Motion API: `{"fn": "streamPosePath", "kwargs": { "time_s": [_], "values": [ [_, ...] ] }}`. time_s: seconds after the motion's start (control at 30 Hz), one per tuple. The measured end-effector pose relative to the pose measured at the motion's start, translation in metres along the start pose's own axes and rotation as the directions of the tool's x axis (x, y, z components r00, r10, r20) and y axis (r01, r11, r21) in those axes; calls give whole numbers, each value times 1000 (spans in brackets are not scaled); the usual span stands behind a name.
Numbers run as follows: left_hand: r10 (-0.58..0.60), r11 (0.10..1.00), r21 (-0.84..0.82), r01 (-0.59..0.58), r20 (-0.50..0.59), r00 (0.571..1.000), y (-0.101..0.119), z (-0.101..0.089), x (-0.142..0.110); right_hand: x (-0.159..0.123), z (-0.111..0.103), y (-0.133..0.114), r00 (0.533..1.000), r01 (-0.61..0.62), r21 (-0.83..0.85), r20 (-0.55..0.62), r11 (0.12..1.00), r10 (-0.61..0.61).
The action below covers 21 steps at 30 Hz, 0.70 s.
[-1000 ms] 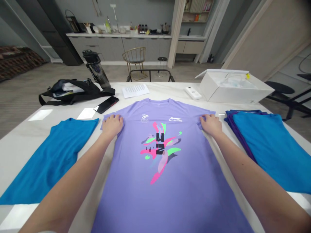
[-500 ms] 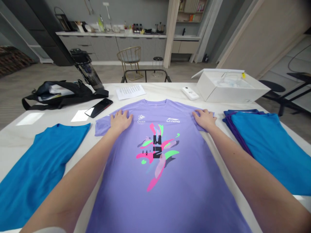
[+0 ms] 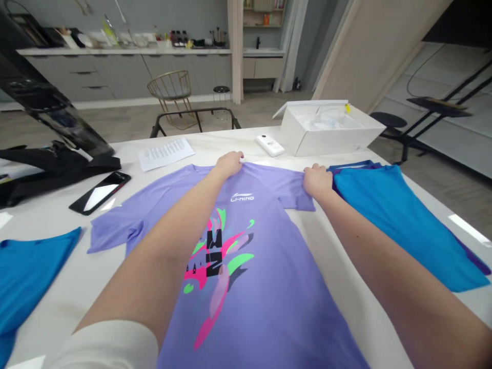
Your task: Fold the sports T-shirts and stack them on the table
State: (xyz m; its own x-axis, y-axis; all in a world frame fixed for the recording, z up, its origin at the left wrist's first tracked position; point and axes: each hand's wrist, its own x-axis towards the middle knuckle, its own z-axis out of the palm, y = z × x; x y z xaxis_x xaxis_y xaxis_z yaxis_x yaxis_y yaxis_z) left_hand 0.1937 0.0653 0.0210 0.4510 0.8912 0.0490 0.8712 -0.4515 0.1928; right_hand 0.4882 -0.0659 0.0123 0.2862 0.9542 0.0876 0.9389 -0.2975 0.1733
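Observation:
A purple T-shirt (image 3: pixel 265 256) with a colourful print and white lettering lies front up on the table, its hem running out of view at the bottom. My left hand (image 3: pixel 229 164) is closed on its neckline, beside the collar opening. At the outer end of the right sleeve, my right hand (image 3: pixel 318 182) pinches the fabric; its fingertips are partly hidden. The shirt's left sleeve lies loose with creases near the armpit. My left forearm covers part of the chest print. Just beyond my right hand lie folded blue and purple garments (image 3: pixel 395 220).
Another blue garment (image 3: pixel 34 277) lies at the left. Farther back are a phone (image 3: pixel 100 192), a printed sheet (image 3: pixel 166 154), a white device (image 3: pixel 270 145) and an open white box (image 3: pixel 330 136). A black bag (image 3: pixel 46 169) and a tilted bottle (image 3: pixel 73 123) stand back left.
My left hand has moved from the left shoulder to the collar, and my right hand out to the sleeve end. Both have closed on the fabric. The view has swung right.

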Motion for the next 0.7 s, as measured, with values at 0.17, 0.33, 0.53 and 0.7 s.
{"fn": "streamPosePath", "kwargs": {
  "time_s": [0.17,0.33,0.53,0.7],
  "values": [
    [-24,996,89,11,146,989,14,14,34,2,5,13,1000,-12,7,22,1000,12],
    [-63,998,12,62,85,994,15,21,32,4,-8,16,999,27,76,25,997,-29],
    [-156,877,-479,48,-189,969,6,1,6,-29,-111,-24,966,260,412,-106,873,-237],
    [-282,479,-877,-45,-202,938,-13,-39,-38,-85,-207,-114,755,594,701,-316,395,-574]
  ]
}}
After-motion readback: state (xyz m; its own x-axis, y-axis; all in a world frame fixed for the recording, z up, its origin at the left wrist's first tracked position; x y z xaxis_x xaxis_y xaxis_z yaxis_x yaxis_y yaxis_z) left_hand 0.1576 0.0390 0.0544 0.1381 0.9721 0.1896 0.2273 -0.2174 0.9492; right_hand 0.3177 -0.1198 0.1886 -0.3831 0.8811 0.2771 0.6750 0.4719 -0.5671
